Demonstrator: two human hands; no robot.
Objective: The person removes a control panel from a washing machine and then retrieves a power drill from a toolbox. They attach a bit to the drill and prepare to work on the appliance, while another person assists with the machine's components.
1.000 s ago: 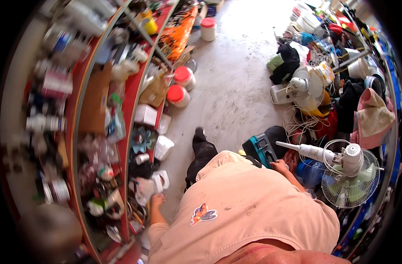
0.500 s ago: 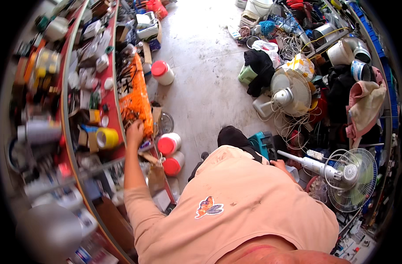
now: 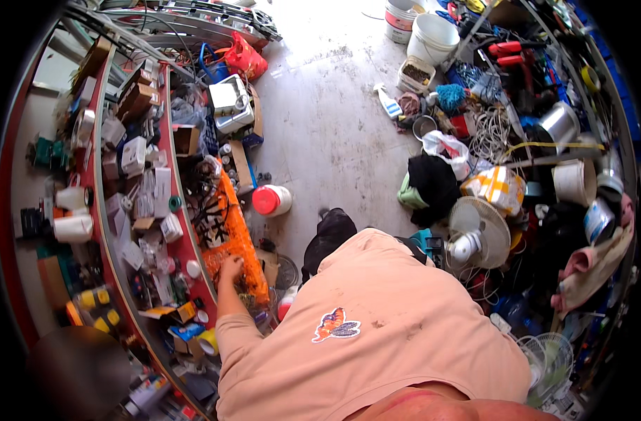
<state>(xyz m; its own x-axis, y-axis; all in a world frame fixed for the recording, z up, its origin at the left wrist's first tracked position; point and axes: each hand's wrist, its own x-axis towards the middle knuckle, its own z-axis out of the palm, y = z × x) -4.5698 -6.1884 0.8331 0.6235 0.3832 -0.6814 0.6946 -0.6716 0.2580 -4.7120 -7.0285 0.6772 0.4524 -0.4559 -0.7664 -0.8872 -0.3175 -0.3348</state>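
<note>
My left hand [image 3: 231, 268] reaches down to the left, onto an orange plastic bag [image 3: 245, 245] on the lowest shelf. Its fingers look curled in against the orange plastic; whatever they may hold is too small to make out. Black strap-like pieces [image 3: 212, 210] lie in the bag just beyond the hand. My right hand is out of sight behind my torso. Close to my right side, a teal object [image 3: 426, 242] shows partly beyond my shirt.
Packed red-edged shelves [image 3: 184, 203] line the left. On the floor stands a red-lidded white jar [image 3: 271, 201]. Along the right are a standing fan [image 3: 478, 233], a black cloth [image 3: 433, 186], a white bucket [image 3: 433, 38] and coiled cable [image 3: 490, 133].
The view has moved forward along the aisle, so shelves and floor items sit lower. My left hand is now further along the orange bag. My right hand has gone out of sight.
</note>
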